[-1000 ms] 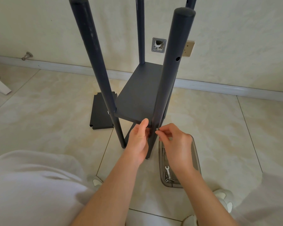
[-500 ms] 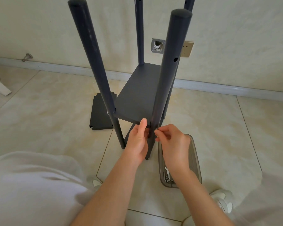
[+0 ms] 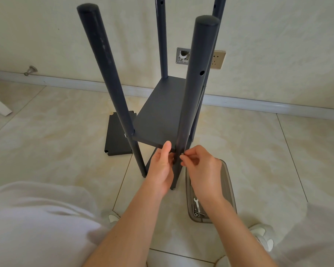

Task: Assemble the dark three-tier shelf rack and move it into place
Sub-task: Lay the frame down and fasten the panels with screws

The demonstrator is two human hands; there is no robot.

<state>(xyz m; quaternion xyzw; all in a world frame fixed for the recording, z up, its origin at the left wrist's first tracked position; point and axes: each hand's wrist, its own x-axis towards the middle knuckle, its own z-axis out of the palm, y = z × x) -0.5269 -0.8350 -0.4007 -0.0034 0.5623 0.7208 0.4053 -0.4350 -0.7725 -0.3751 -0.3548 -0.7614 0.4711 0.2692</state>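
Note:
The dark rack stands on the tiled floor, four round posts rising past one mounted shelf board. The near right post passes the board's front right corner. My left hand grips that post and the board's front edge, thumb up against the edge. My right hand pinches a small silver screw against the post at shelf height. A second loose shelf board lies flat on the floor behind the near left post.
A clear grey plastic tray with a small wrench and several fasteners sits on the floor under my right wrist. My white-trousered knees fill both lower corners. The wall with a socket plate is just behind the rack.
Both hands stay at the front right corner. My right fingers have shifted slightly on the screw; the view has moved a little.

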